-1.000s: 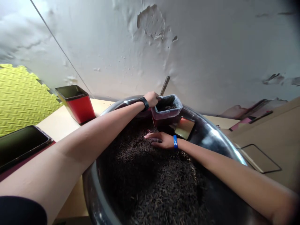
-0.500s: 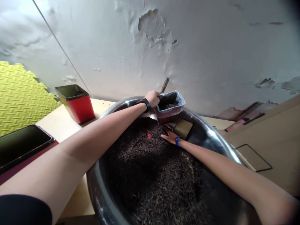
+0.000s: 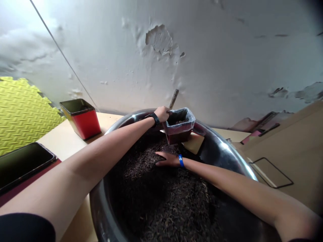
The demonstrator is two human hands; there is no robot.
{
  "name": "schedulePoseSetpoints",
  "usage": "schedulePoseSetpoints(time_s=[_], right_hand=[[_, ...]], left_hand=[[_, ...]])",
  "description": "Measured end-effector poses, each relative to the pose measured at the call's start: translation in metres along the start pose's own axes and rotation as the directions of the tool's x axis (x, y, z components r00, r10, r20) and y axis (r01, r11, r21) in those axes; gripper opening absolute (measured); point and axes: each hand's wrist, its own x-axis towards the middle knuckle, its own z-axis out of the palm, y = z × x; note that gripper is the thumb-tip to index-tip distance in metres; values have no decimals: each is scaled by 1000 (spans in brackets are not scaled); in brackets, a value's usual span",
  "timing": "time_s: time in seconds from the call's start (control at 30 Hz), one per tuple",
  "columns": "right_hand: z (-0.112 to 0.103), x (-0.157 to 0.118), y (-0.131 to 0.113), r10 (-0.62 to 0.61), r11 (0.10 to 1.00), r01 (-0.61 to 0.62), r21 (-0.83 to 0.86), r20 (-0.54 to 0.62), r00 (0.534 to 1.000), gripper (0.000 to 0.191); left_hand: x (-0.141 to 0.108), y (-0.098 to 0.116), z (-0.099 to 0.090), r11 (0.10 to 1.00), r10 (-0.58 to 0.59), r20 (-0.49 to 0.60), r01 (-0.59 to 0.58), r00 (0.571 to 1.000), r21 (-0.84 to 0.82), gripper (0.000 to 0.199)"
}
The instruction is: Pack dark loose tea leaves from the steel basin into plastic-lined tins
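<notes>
A large metal basin [image 3: 225,145] holds loose dark dried leaves [image 3: 181,205]. My left hand [image 3: 162,114], with a black watch on the wrist, is closed at the left edge of a dark red tin lined with clear plastic [image 3: 179,134]; a narrow metal strip [image 3: 173,99] sticks up beside its fingers. Some dark leaves lie inside that tin. My right hand [image 3: 167,159], with a blue wristband, has its thumb and fingers apart on the leaves just below the tin. A yellowish flat block [image 3: 194,143] lies right of the tin in the basin.
On the pale table [image 3: 57,136] at the left stand a red tin with a dark rim [image 3: 87,124] and a second dark-rimmed tin [image 3: 27,164]. Yellow foam matting [image 3: 22,114] is behind them. At the right is a cardboard box [image 3: 297,144] near a thin wire frame [image 3: 279,186].
My right hand has moved left across the leaves, away from the yellowish block. The red patch on the leaves no longer shows. My left hand remains at the lined tin.
</notes>
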Motion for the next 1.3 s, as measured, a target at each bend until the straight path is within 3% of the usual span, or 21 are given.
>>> schedulePoseSetpoints(time_s=[0.2, 0.37, 0.57, 0.73, 0.87, 1.0, 1.1, 1.17, 1.3], right_hand=[[0, -17, -46, -98, 986, 83, 141, 97, 990, 84], [1, -23, -68, -217, 975, 217, -41, 7, 976, 69], [-6, -30, -83, -380, 897, 368, -244, -2, 925, 49], [-24, -41, -100, -465, 842, 419, -339, -65, 883, 33], [-47, -53, -110, -465, 868, 375, -325, -267, 844, 24], [-71, -60, -101, -441, 886, 263, -382, -514, 736, 23], [-84, -57, -79, -467, 859, 169, -483, -604, 646, 25], [-90, -52, -62, -482, 830, 115, -546, -597, 641, 27], [-93, -42, -42, -458, 808, 57, -587, -564, 688, 27]], left_hand=[[-3, 1, 9, 995, 95, 120, -99, 988, 20, 23], [-9, 9, 17, 987, 140, 253, -154, 957, 36, 24], [-9, 5, 7, 968, 114, 415, -194, 903, 156, 29], [-10, -2, 1, 1000, 13, 577, 6, 816, -30, 39], [-12, -4, 0, 979, -25, 655, 150, 756, -135, 47], [-11, -5, 0, 946, -5, 723, 237, 691, -220, 49], [-10, -6, 2, 932, -5, 767, 281, 642, -230, 43], [-9, -8, 3, 938, -6, 766, 270, 642, -219, 41], [-10, -11, 3, 949, -30, 759, 257, 650, -182, 38]])
